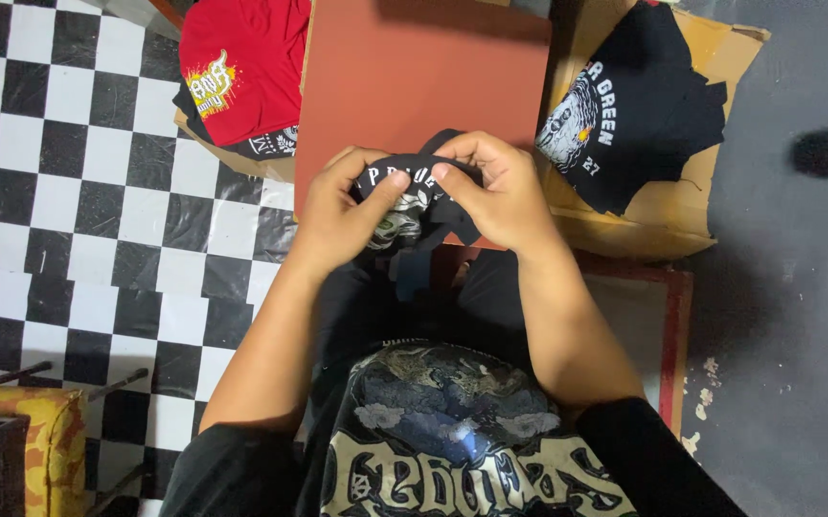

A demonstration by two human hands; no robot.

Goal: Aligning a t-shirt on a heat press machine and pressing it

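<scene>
While both thumbs press down on the front of a small black printed cloth piece [414,196], the fingers of the left hand [337,215] curl behind its left edge and those of the right hand [500,191] wrap over its top right corner, so each hand is closed in a pinch on the fabric. The piece hangs just above the person's lap, at the near edge of a flat rust-red board [423,77], with a pale arched print and a greenish-white motif showing between the thumbs. To handle it well, I judge the grip should stay on the edges, thumbs off the print, and the cloth be kept taut and level so it does not bunch or sag at its dangling lower end.

Outward from the hands, an open brown cardboard box [701,206] sits to the right of the board; its near wall is plain and unlabelled, and black cloth pieces [644,115] with a white round figure and curved pale lettering lie across it. Far left, a second cardboard box [241,163] is mostly covered by a red garment [251,57] bearing a small yellow and white emblem, with a black printed layer peeping out underneath. A black-and-white checkered floor [69,191] spreads to the left, grey floor to the right. No stickers or signs are visible on either box.
</scene>
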